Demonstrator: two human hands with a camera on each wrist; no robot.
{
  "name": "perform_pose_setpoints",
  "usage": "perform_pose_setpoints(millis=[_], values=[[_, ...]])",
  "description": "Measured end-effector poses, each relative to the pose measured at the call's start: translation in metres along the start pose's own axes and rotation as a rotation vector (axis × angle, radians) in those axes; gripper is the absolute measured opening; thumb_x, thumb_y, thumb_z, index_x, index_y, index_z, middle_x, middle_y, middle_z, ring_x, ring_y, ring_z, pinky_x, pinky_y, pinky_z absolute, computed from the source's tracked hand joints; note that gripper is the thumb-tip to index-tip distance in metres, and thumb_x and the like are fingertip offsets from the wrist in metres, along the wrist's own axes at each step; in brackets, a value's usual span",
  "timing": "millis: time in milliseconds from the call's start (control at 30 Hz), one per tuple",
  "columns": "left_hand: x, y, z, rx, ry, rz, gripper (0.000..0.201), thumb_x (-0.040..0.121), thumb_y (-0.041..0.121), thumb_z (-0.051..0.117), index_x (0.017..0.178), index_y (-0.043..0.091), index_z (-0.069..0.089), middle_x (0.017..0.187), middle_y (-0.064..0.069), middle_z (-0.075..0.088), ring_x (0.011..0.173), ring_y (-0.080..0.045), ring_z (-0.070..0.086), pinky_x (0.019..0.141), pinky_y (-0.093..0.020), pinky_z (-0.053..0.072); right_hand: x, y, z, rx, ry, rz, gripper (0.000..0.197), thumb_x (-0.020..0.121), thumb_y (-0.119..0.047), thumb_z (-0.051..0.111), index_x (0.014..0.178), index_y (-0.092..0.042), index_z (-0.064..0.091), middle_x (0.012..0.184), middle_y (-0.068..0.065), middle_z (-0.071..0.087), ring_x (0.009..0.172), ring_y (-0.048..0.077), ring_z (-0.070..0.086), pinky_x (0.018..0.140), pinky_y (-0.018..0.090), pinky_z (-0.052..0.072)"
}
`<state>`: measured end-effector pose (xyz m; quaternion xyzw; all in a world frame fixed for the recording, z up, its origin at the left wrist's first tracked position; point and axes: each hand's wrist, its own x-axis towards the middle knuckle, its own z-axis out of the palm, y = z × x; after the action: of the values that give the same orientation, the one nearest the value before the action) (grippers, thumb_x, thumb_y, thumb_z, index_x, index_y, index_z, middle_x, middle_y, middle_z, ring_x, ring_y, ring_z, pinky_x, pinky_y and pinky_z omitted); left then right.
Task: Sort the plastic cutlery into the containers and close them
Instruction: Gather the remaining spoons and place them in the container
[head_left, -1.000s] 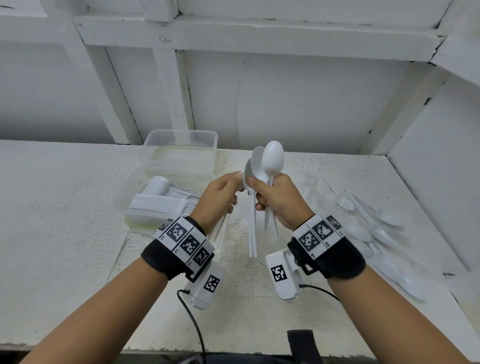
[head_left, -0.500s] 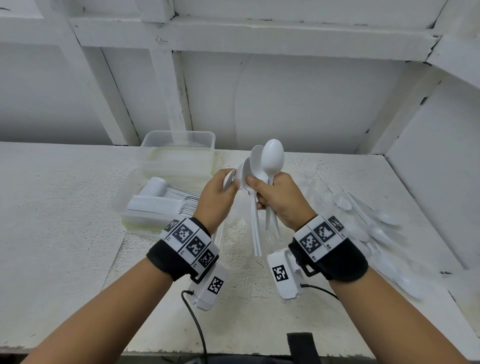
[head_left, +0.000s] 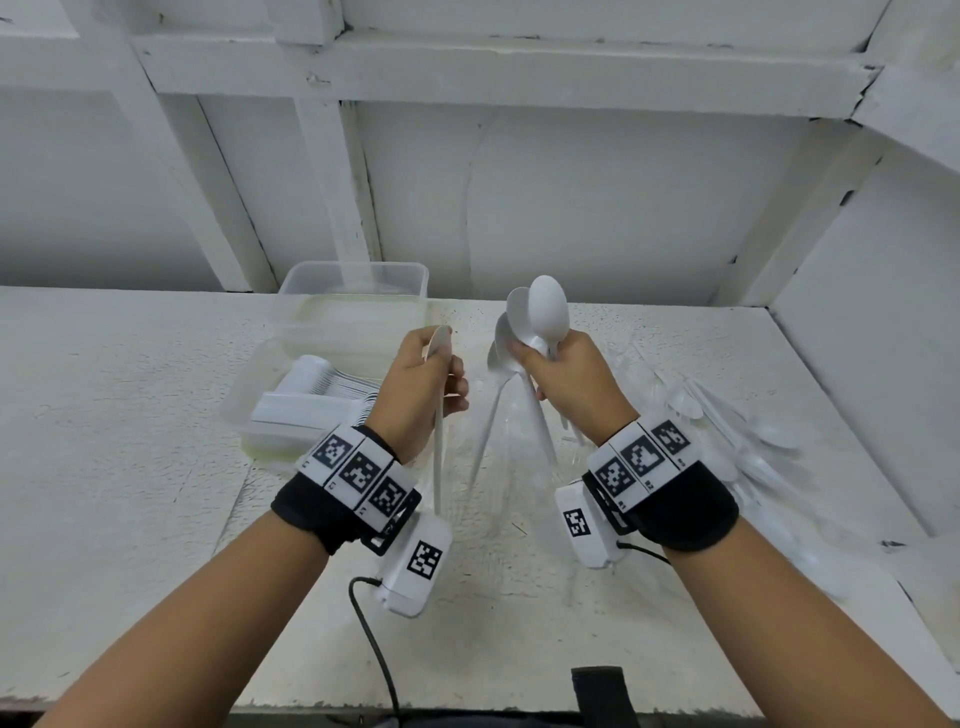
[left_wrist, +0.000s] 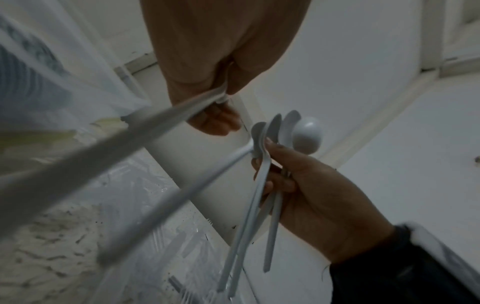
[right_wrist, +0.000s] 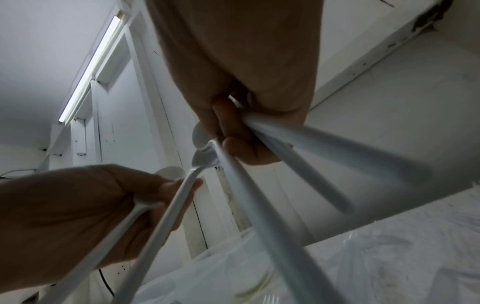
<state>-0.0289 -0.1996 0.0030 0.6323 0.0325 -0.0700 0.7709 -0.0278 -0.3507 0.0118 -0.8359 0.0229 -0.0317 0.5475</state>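
I'm gripping a fanned bunch of spoons (head_left: 537, 322) in my right hand (head_left: 569, 382); my left hand (head_left: 418, 387) is pinching one spoon (head_left: 439, 415), presumably bound for the open container (head_left: 244, 400).

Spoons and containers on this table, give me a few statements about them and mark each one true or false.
1. The right hand grips a bunch of white spoons with bowls pointing up. True.
2. The left hand is empty. False: it holds a single spoon, handle hanging down.
3. The open container left of the hands already holds stacked cutlery. True.
4. The loose spoons lie on the table's left side. False: they are scattered on the right.
5. The two hands are pressed together. False: a gap separates them.
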Motion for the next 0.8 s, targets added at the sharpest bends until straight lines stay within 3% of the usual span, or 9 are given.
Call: perform_pose_setpoints(millis=[67,167,267,333,400,533,667,733,800], values=[[0.002,-0.001,0.000,-0.019,-0.041,-0.006,0.013,0.101,0.024,0.036,0.106,0.018,0.046,0.072,-0.002,0.042,0.057,-0.010,0.041,0.051,-0.020,0.039,-0.002,-0.004,0.002,0.009,-0.037,-0.009,0.028,0.089,-0.032,0.059,0.100,-0.006,0.055,0.073,0.001,0.053,0.057,0.010,0.049,0.045,0.008,0.037],[0.001,-0.002,0.005,0.005,-0.182,-0.025,0.045,0.101,0.040,0.027,0.122,0.006,0.047,0.090,-0.006,0.056,0.073,-0.012,0.052,0.065,-0.024,0.044,-0.007,-0.010,0.012,0.049,-0.034,-0.055,0.034,0.087,-0.032,0.063,0.105,-0.004,0.058,0.082,0.003,0.059,0.066,0.010,0.055,0.053,0.014,0.043],[-0.003,-0.001,0.011,-0.094,-0.276,-0.058,0.052,0.102,0.038,0.015,0.123,0.007,0.051,0.101,-0.004,0.068,0.090,-0.012,0.065,0.079,-0.027,0.055,-0.013,-0.014,0.020,0.067,-0.003,-0.133,0.012,0.089,-0.024,0.061,0.080,-0.017,0.058,0.088,0.006,0.056,0.076,0.012,0.057,0.062,0.015,0.051],[-0.005,0.000,0.013,-0.156,-0.282,-0.073,0.054,0.103,0.037,0.012,0.112,0.007,0.056,0.089,-0.001,0.072,0.082,-0.010,0.068,0.071,-0.024,0.056,-0.014,-0.009,0.026,-0.017,0.037,-0.163,0.010,0.090,-0.026,0.060,0.084,-0.018,0.059,0.088,0.003,0.047,0.078,0.015,0.055,0.072,0.025,0.054],[-0.004,-0.002,0.012,-0.176,-0.270,-0.073,0.058,0.102,0.039,0.011,0.104,0.009,0.060,0.085,-0.003,0.071,0.079,-0.011,0.068,0.066,-0.022,0.055,-0.013,-0.003,0.030,-0.100,0.045,-0.153,0.025,0.087,-0.033,0.063,0.108,-0.021,0.061,0.096,0.003,0.044,0.082,0.015,0.055,0.078,0.035,0.054],[-0.003,-0.006,0.011,-0.042,-0.171,-0.008,0.042,0.101,0.039,0.027,0.104,0.007,0.054,0.079,-0.008,0.055,0.065,-0.013,0.054,0.058,-0.026,0.050,-0.014,0.000,0.032,-0.148,0.074,-0.167,0.047,0.081,-0.036,0.069,0.121,-0.028,0.047,0.106,0.003,0.045,0.080,0.008,0.050,0.073,0.025,0.048],[-0.002,-0.012,0.009,-0.008,-0.068,0.027,0.023,0.101,0.028,0.034,0.094,0.015,0.052,0.070,-0.003,0.044,0.052,-0.008,0.042,0.050,-0.020,0.037,-0.014,-0.005,0.026,-0.125,0.055,-0.250,0.032,0.088,-0.031,0.060,0.111,-0.022,0.039,0.099,0.001,0.045,0.075,0.003,0.044,0.064,0.021,0.040],[-0.001,-0.010,0.006,-0.024,-0.046,0.032,0.020,0.100,0.029,0.036,0.096,0.017,0.053,0.072,-0.002,0.043,0.054,-0.009,0.041,0.050,-0.020,0.036,-0.013,-0.010,0.020,-0.001,-0.009,-0.201,0.020,0.093,-0.023,0.052,0.105,-0.019,0.036,0.085,-0.003,0.044,0.066,0.006,0.042,0.061,0.022,0.037],[0.001,-0.006,0.005,-0.039,-0.025,0.027,0.020,0.099,0.033,0.040,0.095,0.018,0.053,0.071,0.000,0.041,0.055,-0.009,0.040,0.051,-0.020,0.035,-0.012,-0.011,0.014,0.066,-0.061,-0.135,0.018,0.096,-0.022,0.047,0.113,-0.016,0.041,0.077,-0.004,0.045,0.063,0.008,0.042,0.060,0.023,0.038]])
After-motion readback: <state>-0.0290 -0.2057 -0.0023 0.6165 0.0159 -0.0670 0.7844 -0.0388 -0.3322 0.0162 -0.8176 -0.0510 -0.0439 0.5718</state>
